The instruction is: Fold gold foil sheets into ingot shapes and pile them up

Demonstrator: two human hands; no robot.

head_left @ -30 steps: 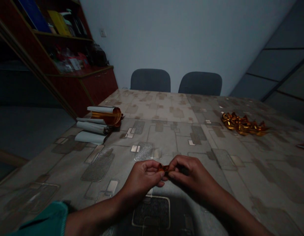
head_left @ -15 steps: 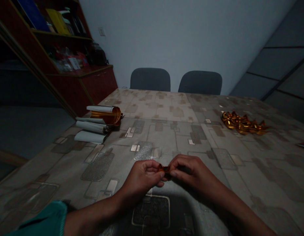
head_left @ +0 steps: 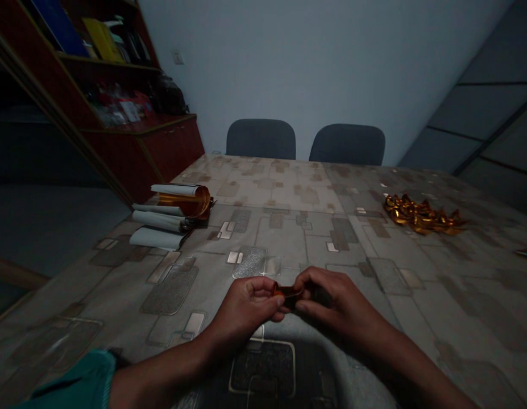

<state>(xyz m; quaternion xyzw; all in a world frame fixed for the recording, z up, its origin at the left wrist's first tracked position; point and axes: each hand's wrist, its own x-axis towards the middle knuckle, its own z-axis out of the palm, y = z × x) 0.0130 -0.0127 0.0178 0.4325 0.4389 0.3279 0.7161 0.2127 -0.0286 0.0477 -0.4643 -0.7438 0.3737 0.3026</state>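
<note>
Nearby, a pile of gold folded pieces (head_left: 422, 215) lies far to the right and rolled sheets (head_left: 171, 213) w/ gold foil lie at the left edge, both well apart from the hands; nothing blocks them. Left hand (head_left: 246, 309) & right hand (head_left: 335, 301) pinch a small gold foil piece (head_left: 287, 293) between fingertips, just above the near table (head_left: 289, 227) part, its long axis approx. left-right. Patterned glossy cloth covers the table, w/ two chairs (head_left: 305, 141), a wooden shelf (head_left: 96, 85) and a pale wall behind.

A: What does the room hold at twelve o'clock?
B: Two dark chairs (head_left: 260, 138) against a pale blue wall (head_left: 331, 68), behind the patterned table (head_left: 289, 210).
A: And the sides?
B: A red-brown shelf cabinet (head_left: 152, 145) at ten o'clock, its shelves full, over dim grey floor (head_left: 54, 221); dark wall panels (head_left: 493, 125) at two o'clock. The light is low.
</note>
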